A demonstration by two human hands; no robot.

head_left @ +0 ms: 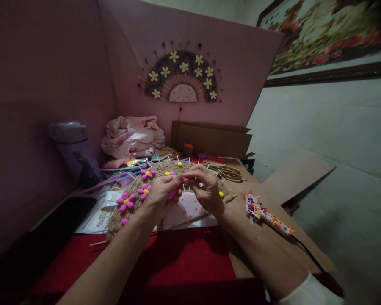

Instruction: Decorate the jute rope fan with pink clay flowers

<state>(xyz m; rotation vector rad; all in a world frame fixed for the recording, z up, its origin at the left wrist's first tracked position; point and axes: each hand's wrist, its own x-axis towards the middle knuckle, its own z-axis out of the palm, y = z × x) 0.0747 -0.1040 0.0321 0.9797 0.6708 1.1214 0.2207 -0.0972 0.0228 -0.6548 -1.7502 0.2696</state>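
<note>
My left hand (160,195) and my right hand (205,188) meet over a half-round woven twine fan (131,186) with wooden sticks poking out of its rim. The left hand pinches a small pink petal piece (172,193). The right hand's fingers are closed close to it, above the fan's pink dotted centre (186,209); what they hold is too small to make out. Pink flowers with yellow middles (126,201) sit on the fan's left side. Yellow dots (179,164) lie along its top.
A patterned glue gun (266,215) with a black cord lies to the right on cardboard. Scissors (230,173) rest behind my hands. A finished fan (181,76) hangs on the pink wall. A crumpled cloth (133,136), a lidded jug (73,146) and a cardboard box (212,140) stand behind.
</note>
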